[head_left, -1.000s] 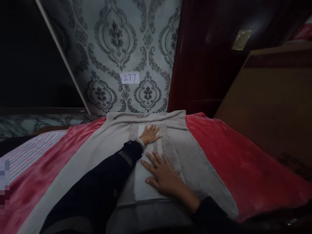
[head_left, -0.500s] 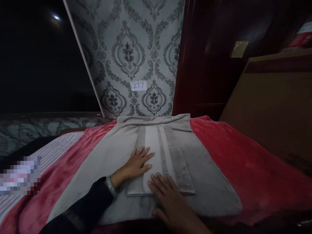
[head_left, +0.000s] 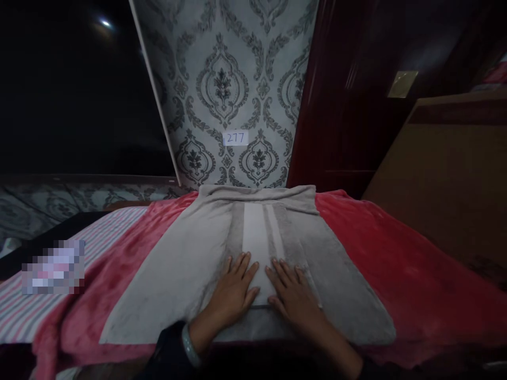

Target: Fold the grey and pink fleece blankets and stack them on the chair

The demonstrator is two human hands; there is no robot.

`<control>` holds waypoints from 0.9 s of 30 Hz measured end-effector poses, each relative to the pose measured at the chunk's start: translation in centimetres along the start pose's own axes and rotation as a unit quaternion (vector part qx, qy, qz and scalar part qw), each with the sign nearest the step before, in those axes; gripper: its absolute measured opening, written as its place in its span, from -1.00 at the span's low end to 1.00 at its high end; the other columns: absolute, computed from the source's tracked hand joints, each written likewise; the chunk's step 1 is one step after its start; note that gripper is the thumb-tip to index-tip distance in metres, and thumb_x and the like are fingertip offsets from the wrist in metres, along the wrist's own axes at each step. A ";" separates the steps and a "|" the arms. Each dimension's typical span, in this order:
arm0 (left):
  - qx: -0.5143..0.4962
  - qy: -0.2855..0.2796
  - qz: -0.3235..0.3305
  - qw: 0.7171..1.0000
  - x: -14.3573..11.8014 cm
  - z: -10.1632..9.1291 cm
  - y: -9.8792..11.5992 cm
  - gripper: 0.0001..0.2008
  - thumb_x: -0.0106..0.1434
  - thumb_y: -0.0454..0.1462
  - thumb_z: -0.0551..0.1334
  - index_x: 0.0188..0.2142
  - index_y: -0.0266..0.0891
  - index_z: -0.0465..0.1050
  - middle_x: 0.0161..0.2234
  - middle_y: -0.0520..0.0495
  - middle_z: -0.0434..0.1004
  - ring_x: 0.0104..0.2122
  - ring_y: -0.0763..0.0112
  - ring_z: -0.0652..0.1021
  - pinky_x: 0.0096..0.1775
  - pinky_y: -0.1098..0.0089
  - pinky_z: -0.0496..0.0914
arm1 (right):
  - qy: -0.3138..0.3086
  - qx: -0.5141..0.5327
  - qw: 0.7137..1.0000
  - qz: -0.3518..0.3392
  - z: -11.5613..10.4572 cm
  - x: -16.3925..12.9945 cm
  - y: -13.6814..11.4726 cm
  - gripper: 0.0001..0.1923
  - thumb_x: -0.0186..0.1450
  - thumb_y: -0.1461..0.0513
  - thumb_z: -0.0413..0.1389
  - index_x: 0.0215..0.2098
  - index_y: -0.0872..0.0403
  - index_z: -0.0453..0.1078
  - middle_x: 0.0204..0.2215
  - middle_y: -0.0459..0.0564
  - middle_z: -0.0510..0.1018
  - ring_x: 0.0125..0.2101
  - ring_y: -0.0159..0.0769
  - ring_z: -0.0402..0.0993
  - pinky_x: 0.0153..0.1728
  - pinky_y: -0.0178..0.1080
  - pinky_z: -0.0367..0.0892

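Both hands lie flat, palms down and fingers spread, on a folded grey towel; neither grips anything. The left hand rests on the near end of the folded strip, left of its pale centre band, with the fingertips pointing away from the body. A light bangle sits on the left wrist, at the cuff of a dark sleeve. The right hand rests just beside the left, on the right part of the same strip; the two hands are close but do not touch.

The towel lies in the middle of the bed, folded lengthwise into a narrow strip that runs from the hands toward the wall. It sits on a wider grey towel layer spread flat beneath it, whose far end is bunched in a low fold at the foot of the wall. Whether strip and layer are one piece cannot be told.

Under both is a red blanket, showing on either side. A striped sheet lies at the left edge of the bed. The patterned wallpaper behind carries a small label reading 277. A dark red door stands to its right, and a brown wooden panel further right.
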State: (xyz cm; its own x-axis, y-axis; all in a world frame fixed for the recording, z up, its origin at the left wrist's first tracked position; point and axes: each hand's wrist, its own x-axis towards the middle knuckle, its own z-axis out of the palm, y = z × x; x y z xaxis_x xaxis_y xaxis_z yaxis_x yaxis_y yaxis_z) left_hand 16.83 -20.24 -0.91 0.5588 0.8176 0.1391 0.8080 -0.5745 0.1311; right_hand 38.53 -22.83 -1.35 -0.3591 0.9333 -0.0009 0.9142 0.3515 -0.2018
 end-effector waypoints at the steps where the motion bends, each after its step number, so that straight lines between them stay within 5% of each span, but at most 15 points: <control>1: 0.000 0.004 -0.002 1.000 -0.2 0.0 0.0 -0.40 0.44 -0.10 0.08 0.42 -0.15 0.10 0.46 -0.24 -0.06 0.44 0.05 0.02 0.38 -0.19 -0.02 | -0.011 0.005 1.000 -0.012 -0.7 0.1 0.3 -0.35 0.43 0.11 0.03 0.45 -0.02 0.06 0.46 0.08 -0.07 0.43 0.05 -0.13 0.34 0.28 -0.07; 6: -0.012 0.011 0.013 1.000 -1.3 0.0 0.2 -0.36 0.39 -0.06 0.15 0.41 0.01 0.10 0.47 -0.11 -0.10 0.44 0.00 0.00 0.37 -0.23 -0.01 | 0.020 0.034 0.997 -0.072 -4.8 3.9 1.9 -0.53 0.50 0.17 -0.11 0.31 -0.01 0.33 0.26 0.11 0.42 0.27 -0.07 0.31 0.26 0.06 0.21; 11: 0.011 0.045 0.026 0.999 -2.1 1.2 -0.3 -0.32 0.33 -0.07 0.23 0.40 0.17 0.09 0.47 -0.03 -0.10 0.42 -0.06 0.08 0.32 -0.28 0.10 | -0.018 0.021 0.987 -0.159 -5.0 12.2 2.6 -0.40 0.50 0.02 -0.09 0.46 -0.07 0.04 0.47 0.04 -0.04 0.45 0.01 -0.21 0.36 0.22 -0.13; 15: 0.098 0.134 0.065 0.984 -2.1 3.6 -1.5 -0.23 0.27 -0.04 0.31 0.41 0.13 0.08 0.46 -0.11 -0.01 0.36 -0.11 0.21 0.24 -0.20 0.25 | -0.064 0.034 0.974 -0.215 -3.9 18.9 4.1 -0.35 0.50 -0.11 -0.21 0.48 -0.15 -0.06 0.48 -0.03 -0.11 0.46 -0.06 -0.31 0.38 0.22 -0.32; 18: 0.157 0.234 0.113 0.953 -1.3 6.2 -2.5 -0.23 0.23 0.14 0.29 0.36 0.08 0.19 0.42 -0.17 0.11 0.31 -0.09 0.28 0.26 -0.13 0.20 | -0.045 0.006 0.978 -0.202 -3.5 23.8 5.5 -0.36 0.50 -0.09 -0.22 0.48 -0.11 -0.05 0.48 -0.02 -0.10 0.46 -0.03 -0.30 0.37 0.24 -0.31; 21: 0.173 0.361 0.105 0.910 -0.4 8.6 -2.8 -0.40 0.26 0.07 0.31 0.25 0.11 0.33 0.36 -0.13 0.26 0.28 -0.02 0.34 0.31 -0.11 0.11 | -0.008 -0.027 0.986 -0.167 -3.2 28.0 6.3 -0.37 0.51 -0.03 -0.20 0.48 -0.08 -0.03 0.48 0.01 -0.06 0.45 -0.04 -0.20 0.36 0.18 -0.22; 27: 0.158 0.365 0.053 0.916 -0.5 8.7 -1.6 -0.58 0.22 -0.09 0.41 0.08 0.26 0.47 0.18 0.12 0.51 0.10 0.17 0.54 0.21 0.05 0.34 | 0.125 -0.023 0.989 -0.081 -2.6 32.3 6.8 -0.48 0.49 0.08 -0.12 0.34 0.08 0.24 0.23 0.21 0.38 0.22 -0.04 0.23 0.18 -0.04 0.15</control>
State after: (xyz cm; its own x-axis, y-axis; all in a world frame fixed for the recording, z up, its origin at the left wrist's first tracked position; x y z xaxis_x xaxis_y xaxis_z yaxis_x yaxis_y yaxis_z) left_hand 16.90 -19.41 -9.68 0.4569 0.4478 0.7686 0.8347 -0.5145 -0.1964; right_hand 33.67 9.91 -0.24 -0.4485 0.8515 0.2717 0.8584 0.4951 -0.1347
